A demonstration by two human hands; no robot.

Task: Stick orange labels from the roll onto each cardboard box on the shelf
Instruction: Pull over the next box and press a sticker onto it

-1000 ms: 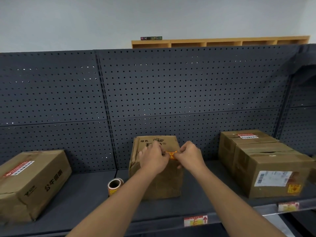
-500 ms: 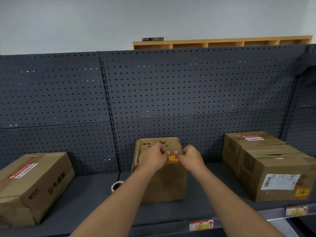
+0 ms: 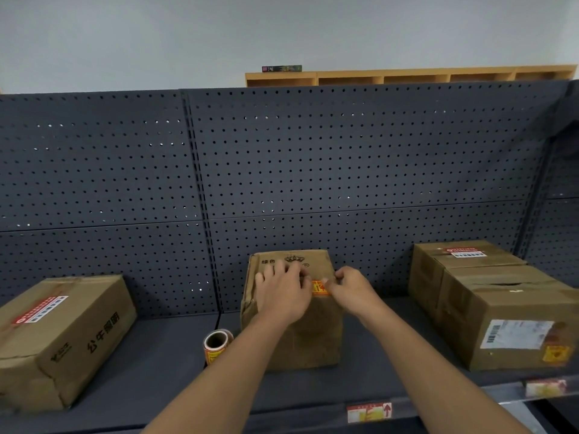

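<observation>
Head view: an orange label [image 3: 319,288] is pinched by the right hand [image 3: 351,289] on the middle box [image 3: 294,333]. That box is pressed by the flat, open left hand [image 3: 282,292]. The label roll [image 3: 216,346] is stood just beside it.

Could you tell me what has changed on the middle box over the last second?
The label, first held between both hands at the box's top edge, now lies on its front. The left hand has flattened onto the box; the right hand still pinches the label's edge. The roll and other boxes stayed.
</observation>
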